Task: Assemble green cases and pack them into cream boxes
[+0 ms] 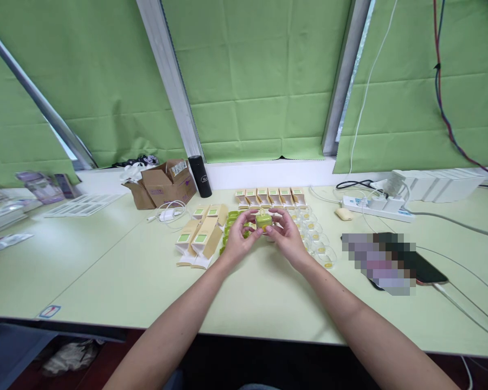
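Observation:
Between my two hands is a small glossy green case (263, 220) with a loop on top, held above the table. My left hand (244, 234) has its thumb and fingers closed on the case's left side. From the right, my right hand (284, 233) pinches it too, thumb low at the front. Behind my left hand stand several green pieces (231, 218), partly hidden. Beside my right hand lie several clear plastic shells (318, 236) with yellow spots. Small open cream boxes with green windows (205, 238) stand left of my hands, and a row of similar boxes (273, 196) stands behind them.
At the back left are a cardboard carton (168, 184), a black bottle (200, 176) and a white charger with cable (168, 215). To the right lie a power strip (374, 207), a beige object (344, 214), a phone (415, 260) and loose cables. White boxes (439, 187) stand behind.

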